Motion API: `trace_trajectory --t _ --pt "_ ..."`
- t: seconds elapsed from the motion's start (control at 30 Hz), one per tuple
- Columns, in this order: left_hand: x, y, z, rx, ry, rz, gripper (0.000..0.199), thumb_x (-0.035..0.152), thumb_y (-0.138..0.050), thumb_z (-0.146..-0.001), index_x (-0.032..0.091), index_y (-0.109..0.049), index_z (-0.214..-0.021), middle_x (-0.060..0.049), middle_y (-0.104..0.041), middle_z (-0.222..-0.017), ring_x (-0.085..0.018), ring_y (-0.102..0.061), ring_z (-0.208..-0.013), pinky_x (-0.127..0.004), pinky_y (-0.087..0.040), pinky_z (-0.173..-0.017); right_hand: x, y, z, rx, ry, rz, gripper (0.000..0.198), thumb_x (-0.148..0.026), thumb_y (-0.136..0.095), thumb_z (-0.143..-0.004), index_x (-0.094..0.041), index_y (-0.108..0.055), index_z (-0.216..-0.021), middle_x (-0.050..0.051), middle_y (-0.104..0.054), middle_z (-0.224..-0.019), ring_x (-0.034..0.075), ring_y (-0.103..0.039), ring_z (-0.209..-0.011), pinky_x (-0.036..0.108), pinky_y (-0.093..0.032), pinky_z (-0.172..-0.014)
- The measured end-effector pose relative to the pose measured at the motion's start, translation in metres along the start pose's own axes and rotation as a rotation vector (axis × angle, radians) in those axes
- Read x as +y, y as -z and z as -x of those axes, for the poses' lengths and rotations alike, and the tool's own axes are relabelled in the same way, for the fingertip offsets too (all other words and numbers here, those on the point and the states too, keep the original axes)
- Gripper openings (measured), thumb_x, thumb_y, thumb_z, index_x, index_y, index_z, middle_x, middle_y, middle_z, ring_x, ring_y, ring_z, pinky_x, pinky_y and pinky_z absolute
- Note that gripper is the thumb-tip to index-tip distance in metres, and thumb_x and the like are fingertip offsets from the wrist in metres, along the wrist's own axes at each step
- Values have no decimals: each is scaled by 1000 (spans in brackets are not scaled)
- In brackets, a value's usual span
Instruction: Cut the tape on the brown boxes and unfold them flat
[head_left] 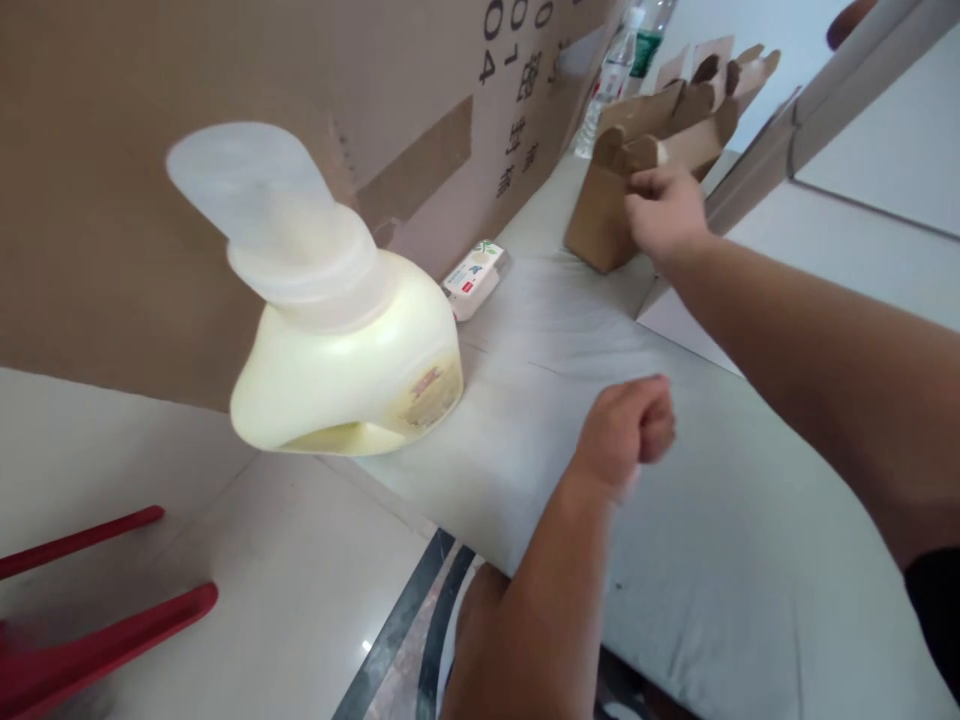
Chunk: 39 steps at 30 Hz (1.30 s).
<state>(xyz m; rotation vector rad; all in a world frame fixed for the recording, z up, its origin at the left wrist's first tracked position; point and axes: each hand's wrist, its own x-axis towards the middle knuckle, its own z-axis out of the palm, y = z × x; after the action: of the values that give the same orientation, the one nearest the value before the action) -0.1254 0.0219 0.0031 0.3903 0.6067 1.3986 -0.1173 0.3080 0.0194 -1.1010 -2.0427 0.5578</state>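
My right hand (667,212) is stretched out to the far end of the table, its fingers curled at the near edge of a small open cardboard box (600,215). The box has its flaps up, and part of its side is hidden behind the hand. My left hand (626,435) is held as a fist over the pale table cover (555,400), with nothing visible in it. To its left stands a large cream-coloured jug (352,370) with a translucent cap, a label and a handle hole.
A big printed carton (420,90) walls off the left side. Beside it lies a small white pack (477,280). Clear plastic bottles (611,85) stand behind the small box. White panels (847,210) rise at right. Red stool legs (135,630) show on the floor.
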Motion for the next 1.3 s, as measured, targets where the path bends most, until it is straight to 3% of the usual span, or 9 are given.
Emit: trace_trajectory --t 0.17,0.37,0.43,0.53,0.63,0.73,1.1,1.2,1.3 --pt "-11 1 8 733 -507 -129 28 20 -48 -86 22 -33 -62 6 -29 -59 -10 -29 -53 -25 -27 -54 -50 48 122 10 27 14 23 -20 -63 -82 -24 -72 -103 5 -72 -120 25 -63 -120 47 -44 -115" --pt "-16 9 9 991 -723 -297 5 20 -48 -88 23 -49 -84 0 -52 -87 -17 -55 -92 -31 -42 -87 -58 159 271 68 -95 -183 7 -28 -65 -86 -27 -71 -89 4 -73 -106 24 -69 -104 43 -56 -93" --pt "-22 2 5 947 -769 -314 7 23 -48 -88 23 -51 -95 -4 -60 -107 -19 -57 -112 -32 -42 -98 -47 192 319 100 -66 -287 7 -30 -73 -83 -28 -66 -83 3 -72 -90 21 -69 -86 37 -57 -76" --pt "-41 -18 -5 634 -763 -336 25 39 -45 -92 24 -54 -110 -8 -63 -127 -21 -58 -124 -33 -43 -104 -27 228 382 248 2 -404 27 -25 -80 -76 -33 -60 -93 -1 -72 -84 18 -66 -70 30 -53 -59" --pt "-69 -41 -14 285 -665 -343 42 57 -42 -91 22 -62 -104 -10 -71 -115 -25 -67 -114 -37 -49 -103 -11 252 427 314 51 -242 20 -18 -73 -77 -31 -63 -88 0 -70 -79 19 -65 -66 31 -51 -56" --pt "-98 -58 -19 130 -603 -398 48 62 -49 -88 20 -70 -97 -9 -75 -104 -26 -69 -108 -40 -51 -103 3 269 452 331 35 -105 14 -13 -64 -77 -27 -61 -76 1 -70 -76 21 -68 -66 33 -53 -58" --pt "-138 -81 -28 5 -700 -668 40 56 -56 -92 23 -71 -75 -6 -74 -95 -24 -67 -101 -36 -49 -98 48 273 480 619 -133 -228 38 -32 -56 -97 -36 -61 -135 7 -69 -140 28 -65 -131 54 -50 -109" --pt "-142 -84 -31 69 -651 -719 41 61 -60 -88 23 -71 -76 -5 -72 -90 -24 -64 -91 -35 -49 -89 50 278 482 598 -139 -237 40 -40 -53 -99 -37 -59 -138 6 -71 -135 28 -69 -121 51 -54 -101" --pt "-143 -90 -32 101 -617 -678 47 67 -62 -82 23 -66 -67 -7 -70 -86 -25 -62 -87 -36 -50 -85 47 285 480 546 -175 -188 31 -46 -52 -98 -35 -66 -124 6 -76 -104 24 -71 -83 40 -57 -71"
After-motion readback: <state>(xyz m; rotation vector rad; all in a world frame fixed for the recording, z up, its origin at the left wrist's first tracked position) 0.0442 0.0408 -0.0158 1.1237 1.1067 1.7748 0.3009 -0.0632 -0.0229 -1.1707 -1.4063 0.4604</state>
